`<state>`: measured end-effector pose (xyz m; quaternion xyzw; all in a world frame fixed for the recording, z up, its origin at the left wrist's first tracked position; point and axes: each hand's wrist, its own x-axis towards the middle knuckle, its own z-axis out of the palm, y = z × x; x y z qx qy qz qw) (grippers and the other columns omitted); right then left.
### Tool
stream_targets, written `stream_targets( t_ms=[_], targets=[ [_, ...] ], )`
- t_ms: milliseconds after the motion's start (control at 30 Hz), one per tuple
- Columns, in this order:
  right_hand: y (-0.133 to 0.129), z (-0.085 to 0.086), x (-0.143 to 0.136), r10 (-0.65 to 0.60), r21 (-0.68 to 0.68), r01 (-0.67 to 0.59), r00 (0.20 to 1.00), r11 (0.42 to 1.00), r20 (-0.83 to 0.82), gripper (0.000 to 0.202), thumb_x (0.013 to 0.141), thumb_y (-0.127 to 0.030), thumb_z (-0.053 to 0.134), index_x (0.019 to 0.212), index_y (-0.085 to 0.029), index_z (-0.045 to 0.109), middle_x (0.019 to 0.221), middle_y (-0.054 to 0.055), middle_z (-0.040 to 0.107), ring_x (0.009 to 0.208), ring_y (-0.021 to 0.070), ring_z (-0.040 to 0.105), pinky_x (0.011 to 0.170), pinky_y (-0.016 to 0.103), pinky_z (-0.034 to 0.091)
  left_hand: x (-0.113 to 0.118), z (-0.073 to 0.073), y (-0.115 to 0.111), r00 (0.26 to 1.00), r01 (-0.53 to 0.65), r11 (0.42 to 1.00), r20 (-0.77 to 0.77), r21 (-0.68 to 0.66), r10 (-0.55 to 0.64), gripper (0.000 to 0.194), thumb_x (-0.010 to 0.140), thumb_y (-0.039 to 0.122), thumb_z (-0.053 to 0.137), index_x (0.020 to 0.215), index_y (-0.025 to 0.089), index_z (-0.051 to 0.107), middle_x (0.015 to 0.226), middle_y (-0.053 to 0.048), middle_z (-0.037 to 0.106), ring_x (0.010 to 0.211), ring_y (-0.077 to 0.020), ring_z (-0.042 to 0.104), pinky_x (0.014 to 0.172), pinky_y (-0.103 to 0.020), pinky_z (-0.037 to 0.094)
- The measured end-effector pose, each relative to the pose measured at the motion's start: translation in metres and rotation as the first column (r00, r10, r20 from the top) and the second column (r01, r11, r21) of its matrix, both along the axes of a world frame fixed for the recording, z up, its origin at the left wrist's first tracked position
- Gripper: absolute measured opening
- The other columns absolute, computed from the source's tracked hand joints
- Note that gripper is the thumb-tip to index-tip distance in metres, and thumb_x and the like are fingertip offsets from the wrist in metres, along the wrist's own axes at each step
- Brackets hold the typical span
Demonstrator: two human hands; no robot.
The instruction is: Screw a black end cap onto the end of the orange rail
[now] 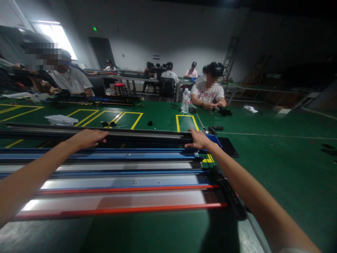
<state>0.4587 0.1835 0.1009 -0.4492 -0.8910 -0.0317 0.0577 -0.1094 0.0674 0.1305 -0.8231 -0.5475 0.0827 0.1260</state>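
Note:
A long black rail (147,135) lies crosswise on the green table, the farthest of several long profiles. My left hand (89,138) is closed over its middle part, fingers wrapped over the top. At the right end of the same rail, my right hand (198,139) grips it with thumb and fingers. Nearer to me lie blue-edged profiles (168,179) and a red-edged profile (131,200), parallel to the rail. A black tool-like object (229,193) rests at their right ends, under my right forearm.
Behind my right hand are a blue tray (214,140) and a black flat object (228,147). Farther back stands a water bottle (185,101). A plastic bag (61,119) lies left. People sit across the table, one handling something small.

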Motion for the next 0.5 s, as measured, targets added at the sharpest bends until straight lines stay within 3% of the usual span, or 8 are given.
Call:
stream_targets(
  t_ms=[133, 367, 500],
  targets=[
    [-0.007, -0.001, 0.001, -0.006, 0.011, 0.006, 1.000, 1.000, -0.028, 0.097, 0.082, -0.064, 0.080, 0.150, -0.007, 0.041, 0.141, 0.030, 0.063, 0.127, 0.0460, 0.063, 0.105, 0.051, 0.047, 0.005, 0.005, -0.007, 0.994, -0.032, 0.999, -0.108, -0.014, 0.030, 0.039, 0.100, 0.008, 0.036, 0.128, 0.009, 0.064, 0.114, -0.015, 0.077, 0.099, -0.0211, 0.072, 0.079, -0.028, 0.050],
    [-0.027, 0.002, 0.002, 0.006, 0.039, -0.004, 0.998, 0.999, -0.055, 0.101, 0.081, -0.063, 0.082, 0.153, -0.007, 0.038, 0.140, 0.030, 0.064, 0.127, 0.0463, 0.063, 0.105, 0.053, 0.047, -0.001, 0.003, -0.017, 0.987, -0.083, 0.996, -0.143, -0.023, 0.078, 0.032, 0.103, 0.011, 0.038, 0.121, 0.010, 0.064, 0.113, -0.011, 0.078, 0.099, -0.0172, 0.071, 0.077, -0.023, 0.049],
    [-0.040, 0.004, 0.002, 0.010, 0.052, -0.007, 0.998, 0.999, -0.060, 0.102, 0.080, -0.061, 0.083, 0.152, -0.004, 0.037, 0.140, 0.032, 0.063, 0.128, 0.0471, 0.062, 0.106, 0.054, 0.047, -0.008, 0.003, -0.028, 0.995, -0.049, 0.999, -0.086, -0.017, 0.048, 0.028, 0.100, 0.011, 0.044, 0.120, 0.008, 0.064, 0.111, -0.012, 0.078, 0.098, -0.0170, 0.070, 0.079, -0.022, 0.049]
  ],
)
